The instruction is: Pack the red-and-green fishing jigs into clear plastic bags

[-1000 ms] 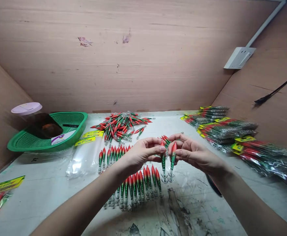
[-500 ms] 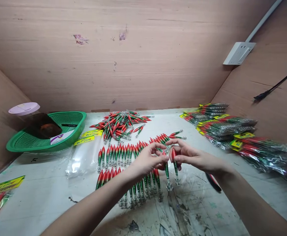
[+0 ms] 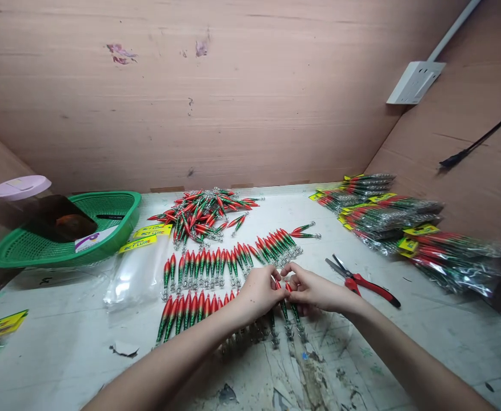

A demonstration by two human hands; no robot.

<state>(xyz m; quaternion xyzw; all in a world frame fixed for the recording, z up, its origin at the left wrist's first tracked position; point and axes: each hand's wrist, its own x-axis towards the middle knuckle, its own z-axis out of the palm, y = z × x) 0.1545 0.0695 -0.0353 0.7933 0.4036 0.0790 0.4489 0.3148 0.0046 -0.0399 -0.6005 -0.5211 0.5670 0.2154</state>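
Left of the pliers (image 3: 351,279), left hand (image 3: 259,294) and right hand (image 3: 316,292) each pinch a lure (image 3: 284,311); rows (image 3: 202,265) lie set out, a heap (image 3: 203,217) seemingly unsorted.

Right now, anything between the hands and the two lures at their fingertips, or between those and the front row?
Nothing visible: left hand and right hand pinch two lures at their red heads, the front row just left. The left forearm hides part of that row; the red-handled tool lies off right.
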